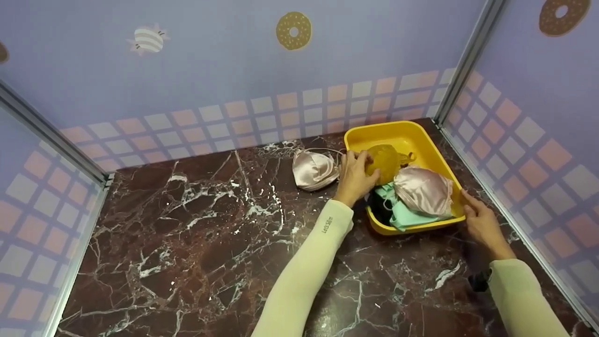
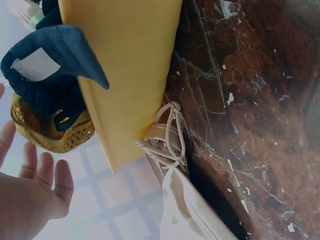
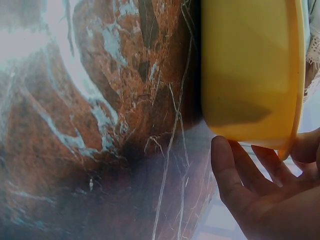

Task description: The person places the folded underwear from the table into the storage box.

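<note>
A yellow plastic bin (image 1: 428, 140) stands on the marble-patterned surface. My right hand (image 1: 482, 224) holds its near right corner; in the right wrist view the thumb is by the rim and the fingers (image 3: 225, 170) lie along the outer wall. Over the bin's left side is my left hand (image 1: 356, 177), beside a mustard-yellow lacy garment (image 1: 384, 161). In the left wrist view its fingers (image 2: 62, 182) are spread, close to the yellow garment. A pink satin garment (image 1: 423, 189), a mint-green cloth (image 1: 412, 217) and a dark navy piece (image 2: 60, 55) also lie in the bin.
Just left of the bin, a pink satin garment (image 1: 314, 169) with thin straps (image 2: 172, 135) lies on the surface. Patterned wall panels (image 1: 210, 70) enclose the back and both sides, and the right panel (image 1: 552, 131) stands close to the bin.
</note>
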### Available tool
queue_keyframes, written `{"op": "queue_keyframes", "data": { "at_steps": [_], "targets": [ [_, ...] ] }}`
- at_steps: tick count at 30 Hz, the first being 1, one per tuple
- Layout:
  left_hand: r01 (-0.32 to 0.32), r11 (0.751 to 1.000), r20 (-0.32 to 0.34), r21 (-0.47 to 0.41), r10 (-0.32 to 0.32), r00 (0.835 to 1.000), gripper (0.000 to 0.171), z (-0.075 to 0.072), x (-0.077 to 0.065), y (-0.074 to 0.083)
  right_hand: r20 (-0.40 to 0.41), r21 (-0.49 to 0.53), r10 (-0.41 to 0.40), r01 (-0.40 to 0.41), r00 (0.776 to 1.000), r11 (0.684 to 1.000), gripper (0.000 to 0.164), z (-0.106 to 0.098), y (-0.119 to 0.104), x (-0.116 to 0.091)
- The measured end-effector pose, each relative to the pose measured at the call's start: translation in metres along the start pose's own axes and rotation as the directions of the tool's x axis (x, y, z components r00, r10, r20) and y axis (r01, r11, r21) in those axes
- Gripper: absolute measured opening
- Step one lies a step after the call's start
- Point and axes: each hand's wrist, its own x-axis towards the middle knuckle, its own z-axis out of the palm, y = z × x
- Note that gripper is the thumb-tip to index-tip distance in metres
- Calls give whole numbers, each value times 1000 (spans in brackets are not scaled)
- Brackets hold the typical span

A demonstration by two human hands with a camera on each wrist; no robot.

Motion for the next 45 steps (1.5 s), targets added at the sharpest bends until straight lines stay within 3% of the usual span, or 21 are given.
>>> {"op": "queue_keyframes", "data": {
  "at_steps": [5, 10, 13, 19, 25, 30, 37, 45],
  "targets": [
    [-30, 999, 51, 12, 29, 998, 27, 0, 0, 0, -8, 4, -15, 15, 1000, 1000, 40, 0, 1, 1],
    [-16, 1000, 158, 15, 13, 987, 33, 5, -4, -4, -4, 9, -9, 9, 1000, 1000, 41, 1, 2, 1],
    [-6, 1000, 188, -19, 10, 982, 34, 8, -6, -8, -2, 8, -7, 7, 1000, 1000, 41, 1, 2, 0],
    [-5, 999, 156, -50, 13, 988, 36, 4, -4, -14, -1, 11, 1, -1, 1000, 1000, 41, 0, 0, 1],
    [2, 1000, 88, -15, 0, 996, 40, -3, -3, -26, 12, 10, 9, -9, 1000, 1000, 42, -1, 0, -1],
    [57, 996, 46, 69, -60, 997, 42, -7, -8, -46, 10, 4, 11, -11, 1000, 1000, 42, 0, 0, -2],
    [176, 967, 29, 183, -184, 983, 46, -8, -21, -76, 0, 3, -18, 18, 1000, 1000, 41, 1, 1, -2],
    [197, 947, 54, 253, -217, 975, 48, -10, -26, -91, -12, -4, -33, 33, 999, 999, 41, 2, 2, -2]
  ]
}}
